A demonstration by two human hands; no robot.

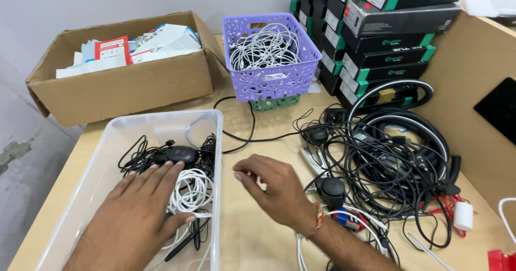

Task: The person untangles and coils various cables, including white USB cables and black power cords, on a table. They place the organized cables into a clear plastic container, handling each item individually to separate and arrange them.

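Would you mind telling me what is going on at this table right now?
A person is working over a table strewn with cables. The left hand lies flat inside a clear plastic bin, on a coiled white cable beside a black mouse. The right hand hovers empty above the table, next to a tangle of black cables.

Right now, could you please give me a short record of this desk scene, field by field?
Left hand: flat, palm down, inside the clear plastic bin, on black and white cables, fingertips near a black mouse.
Right hand: over the bare wooden table, fingers curled, holding nothing.
Beside right hand: tangled black cables and headsets.
Behind: purple basket of white cables; cardboard box of paper packets; stacked black boxes.
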